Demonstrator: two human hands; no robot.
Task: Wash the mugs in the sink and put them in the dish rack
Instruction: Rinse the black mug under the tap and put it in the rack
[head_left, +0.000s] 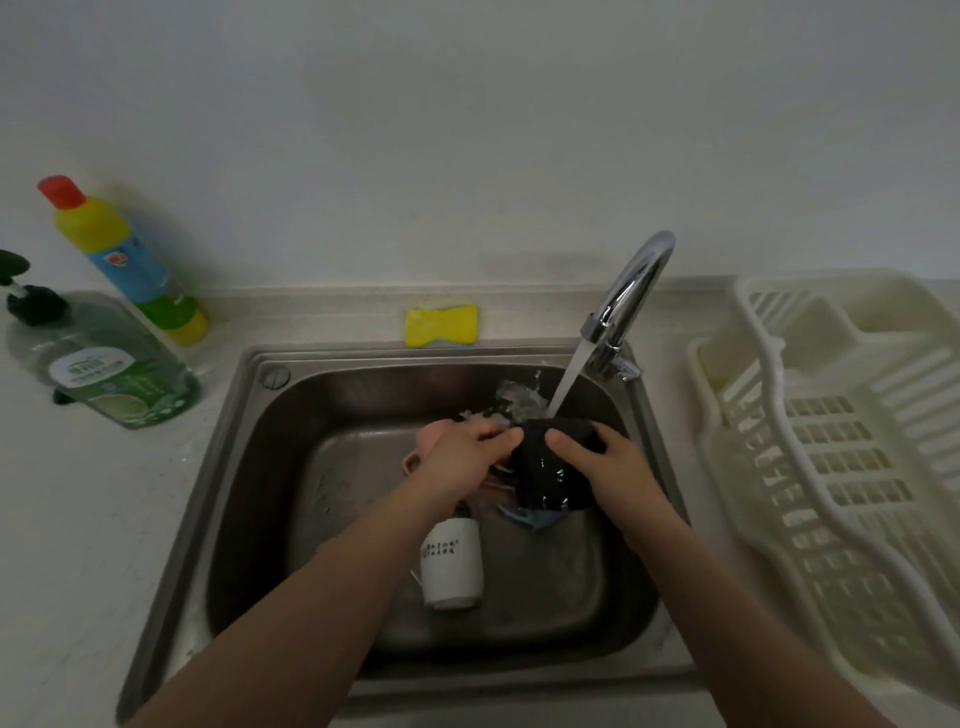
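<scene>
Head view. Stainless steel sink basin (249, 431) set into a pale speckled desk (88, 519). Chrome gooseneck tap (631, 296) is running; the stream lands at the upper edge of a black glazed mug (550, 467), which is held tilted under it, apparently so the water rinses the rim and interior.

Right hand (608, 462): fingers curled over the mug's right side, thumb across the near wall, carrying the weight. Forearm enters from lower right, wrist roughly straight.

Left hand (462, 457): fingers bent at the mug's left rim, gripping or rubbing it; cannot tell whether they reach inside. Forearm enters from lower left, crossing above the basin. Judgement: the right hand steadies while the left scrubs, bare-handed.

Remaining mugs in the basin: a white ceramic mug with dark lettering (451, 564) lies on its side below the left wrist; a pink mug (415, 460) is mostly hidden behind the left hand; a blue item (530, 518) shows just under the black mug, identity unclear.

White plastic slatted dish rack (831, 441) sits on the desk right of the sink; no mug visible in it. Task judged early.

Yellow sponge (440, 326) rests unused behind the sink. Green soap bottle (114, 374) and yellow bottle with red cap (124, 260) stand at left.
</scene>
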